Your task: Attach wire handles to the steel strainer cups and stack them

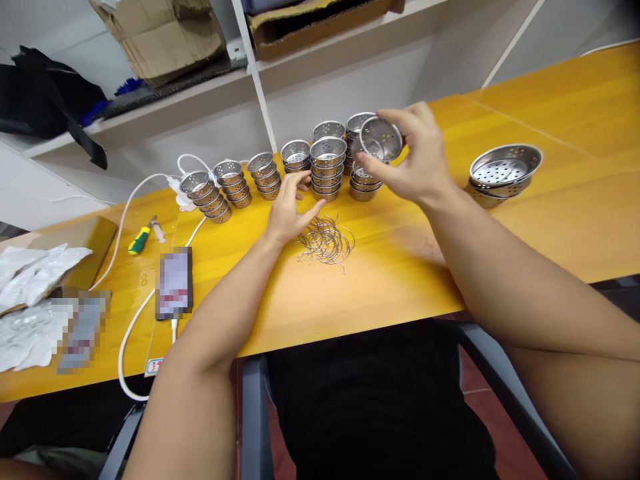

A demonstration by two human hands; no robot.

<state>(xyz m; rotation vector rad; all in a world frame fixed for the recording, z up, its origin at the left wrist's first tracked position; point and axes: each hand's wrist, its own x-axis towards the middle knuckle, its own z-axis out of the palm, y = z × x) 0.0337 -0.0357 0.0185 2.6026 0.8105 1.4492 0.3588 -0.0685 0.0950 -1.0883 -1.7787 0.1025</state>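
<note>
My right hand (pixel 417 153) grips a perforated metal cup (pixel 383 140) by its side, tilted so that its mouth faces me, above a short stack of similar cups (pixel 365 190). My left hand (pixel 290 210) has its thumb and fingers apart beside the left side of a taller cup stack (pixel 327 170); whether the fingertips touch it I cannot tell. Just below that stack lies a loose pile of curved metal wires (pixel 327 243). More cup stacks stand in a row to the left, among them a leaning stack (pixel 205 197).
Oval perforated metal baskets (pixel 505 170) are nested on the right of the table (pixel 545 233). On the left lie a phone (pixel 174 283) with a white cable, a green-and-yellow screwdriver (pixel 140 240) and clear plastic bags (pixel 35 327). Shelves holding a cardboard box (pixel 165 40) stand behind.
</note>
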